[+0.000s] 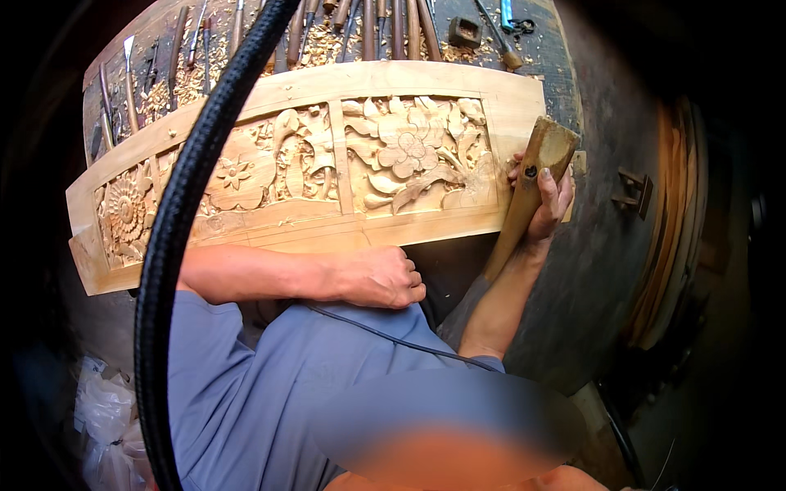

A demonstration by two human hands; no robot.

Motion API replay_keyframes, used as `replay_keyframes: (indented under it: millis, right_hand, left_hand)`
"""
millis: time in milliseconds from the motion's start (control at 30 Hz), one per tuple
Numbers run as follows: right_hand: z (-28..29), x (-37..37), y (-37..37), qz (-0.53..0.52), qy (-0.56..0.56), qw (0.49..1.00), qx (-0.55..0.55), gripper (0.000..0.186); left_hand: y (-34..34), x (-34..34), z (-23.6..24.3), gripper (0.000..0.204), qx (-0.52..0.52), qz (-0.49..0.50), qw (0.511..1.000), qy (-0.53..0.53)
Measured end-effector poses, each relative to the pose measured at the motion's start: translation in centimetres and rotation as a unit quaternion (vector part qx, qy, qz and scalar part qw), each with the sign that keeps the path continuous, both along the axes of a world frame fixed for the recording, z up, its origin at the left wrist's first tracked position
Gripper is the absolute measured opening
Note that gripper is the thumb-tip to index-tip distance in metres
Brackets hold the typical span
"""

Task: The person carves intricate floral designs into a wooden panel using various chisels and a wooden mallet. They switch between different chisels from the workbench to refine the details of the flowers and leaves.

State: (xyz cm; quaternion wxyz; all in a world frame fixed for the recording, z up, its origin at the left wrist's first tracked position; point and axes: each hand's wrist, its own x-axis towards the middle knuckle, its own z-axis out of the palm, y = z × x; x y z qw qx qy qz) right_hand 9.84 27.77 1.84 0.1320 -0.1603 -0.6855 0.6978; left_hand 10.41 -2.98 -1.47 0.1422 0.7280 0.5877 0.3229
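Note:
A long pale wooden panel (pixel 426 227) lies across the bench in front of me, carved in relief with flowers, leaves and a figure. My right hand (pixel 553 200) is at the panel's right end, wrapped round a worn wooden mallet (pixel 524 200). The mallet's broad end points up and away, and its narrower part runs down along my forearm. My left hand (pixel 383 277) is closed in a fist by the panel's near edge, close to my body. Its palm side is hidden, so whatever it may hold does not show.
Several chisels (pixel 399 33) lie among wood shavings (pixel 323 45) on the dark bench (pixel 565 74) beyond the panel. A small dark block (pixel 465 33) sits there too. A black braided cable (pixel 209 123) crosses the view at left. Plastic bags (pixel 106 409) lie at lower left.

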Motion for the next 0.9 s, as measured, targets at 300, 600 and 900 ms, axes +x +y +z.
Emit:
replay_keyframes:
  millis: [300,600,900]
  right_hand:
    - [-0.37,-0.17,0.09,0.001,0.020,1.000,-0.014,0.049]
    - [-0.32,0.12,0.47,0.000,0.007,1.000,-0.023,0.050]
    - [0.03,0.09,0.06,-0.013,-0.002,1.000,0.024,0.048]
  left_hand:
    - [0.04,-0.33,0.46,0.018,-0.030,-0.007,1.000,-0.005]
    - [0.40,-0.25,1.07,0.013,-0.068,-0.010,0.998,-0.016]
    - [0.54,-0.36,0.83,0.013,-0.068,-0.015,0.998,-0.006]
